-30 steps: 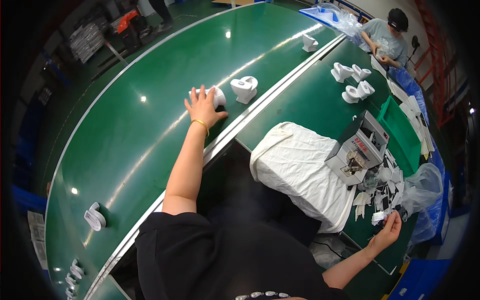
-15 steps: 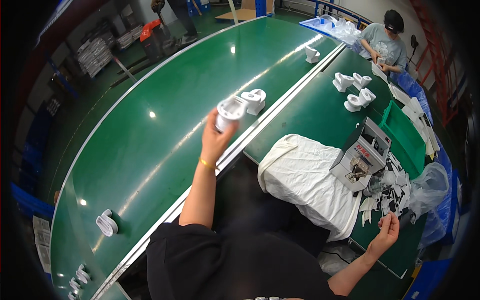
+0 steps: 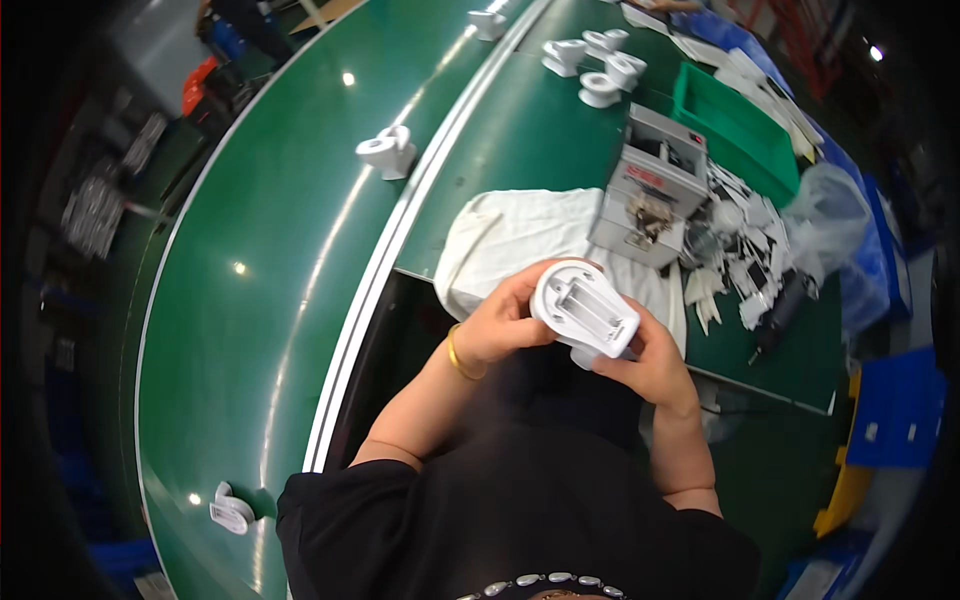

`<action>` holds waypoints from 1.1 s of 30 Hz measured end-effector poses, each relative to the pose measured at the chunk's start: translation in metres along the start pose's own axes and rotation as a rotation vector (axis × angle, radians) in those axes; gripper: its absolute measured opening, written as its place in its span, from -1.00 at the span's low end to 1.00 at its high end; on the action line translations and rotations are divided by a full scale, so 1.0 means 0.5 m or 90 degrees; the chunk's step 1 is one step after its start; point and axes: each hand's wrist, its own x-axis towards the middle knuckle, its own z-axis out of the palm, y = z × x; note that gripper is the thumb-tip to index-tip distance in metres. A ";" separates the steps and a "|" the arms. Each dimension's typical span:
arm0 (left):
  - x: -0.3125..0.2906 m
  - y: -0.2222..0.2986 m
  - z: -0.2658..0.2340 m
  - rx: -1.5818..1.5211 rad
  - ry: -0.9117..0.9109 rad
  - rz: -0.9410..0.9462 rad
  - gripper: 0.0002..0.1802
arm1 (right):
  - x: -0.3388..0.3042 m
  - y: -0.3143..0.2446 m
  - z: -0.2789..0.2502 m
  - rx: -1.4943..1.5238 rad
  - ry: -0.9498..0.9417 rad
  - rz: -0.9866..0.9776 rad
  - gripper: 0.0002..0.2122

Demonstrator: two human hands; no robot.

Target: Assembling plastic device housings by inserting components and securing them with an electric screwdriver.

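Green conveyor belt (image 3: 215,350) fills the left side, its far edge curving toward the dim factory floor and its near edge bordered by a straight white rail (image 3: 400,215). On the rail's other side lies a green worktable (image 3: 515,135), one corner reaching close to the rail. Person's left hand (image 3: 505,325) and right hand (image 3: 660,365) both grasp a white toilet-shaped piece (image 3: 590,312), the left around its rounded end, the right around its narrower end. It is held up in front of the black-clad torso, its recessed underside turned toward the camera, and in view it overlaps the near part of a white cloth (image 3: 520,215). Leftward, a wide stretch of belt separates one white piece (image 3: 232,510) near the bottom from another (image 3: 390,155) farther up, just beside the rail. A grey box (image 3: 650,190) stands at the cloth's right, close to the hands' far side; beyond it come a pile of small scraps (image 3: 750,250), a green bin (image 3: 740,150) and a clear plastic bag (image 3: 830,220), crowding that edge. More white pieces (image 3: 600,88) cluster farther up the worktable.
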 end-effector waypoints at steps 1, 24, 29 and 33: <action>0.009 0.000 0.004 0.026 -0.009 0.009 -0.20 | -0.001 0.002 0.001 -0.029 0.004 -0.008 -0.27; 0.038 -0.065 0.078 0.216 -0.034 0.103 0.36 | -0.016 0.102 0.012 -0.377 0.281 -0.172 -0.39; 0.033 -0.046 0.079 0.078 -0.087 0.037 0.15 | -0.016 0.105 0.015 -0.312 0.270 -0.174 -0.37; 0.032 -0.042 0.072 -0.012 -0.034 -0.006 -0.28 | -0.020 0.100 0.016 -0.297 0.241 -0.162 -0.36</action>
